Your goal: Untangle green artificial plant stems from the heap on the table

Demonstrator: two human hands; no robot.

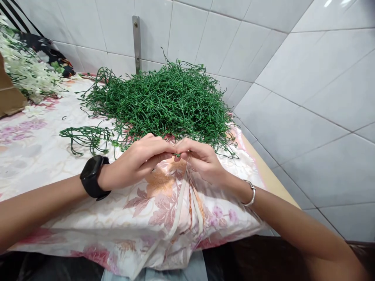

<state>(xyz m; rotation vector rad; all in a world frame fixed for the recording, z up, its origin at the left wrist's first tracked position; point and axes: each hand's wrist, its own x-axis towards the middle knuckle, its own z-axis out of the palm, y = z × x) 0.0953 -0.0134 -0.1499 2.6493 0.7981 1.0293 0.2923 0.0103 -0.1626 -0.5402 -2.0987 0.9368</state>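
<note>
My left hand (140, 159) and my right hand (198, 158) meet fingertip to fingertip over the near edge of the table. Between them they pinch a small green plastic stem piece (176, 155), mostly hidden by the fingers. A black watch sits on my left wrist and a silver bangle on my right. Just behind the hands lies a big heap of green plastic stems (164, 103). A separate green sprig (88, 136) lies to the left of my left hand.
A floral cloth (38, 148) covers the table. White artificial flowers (25, 70) and a brown cardboard piece (8, 97) sit at the far left. White tiled walls close in behind and on the right. A metal strip (136, 43) runs up the back wall.
</note>
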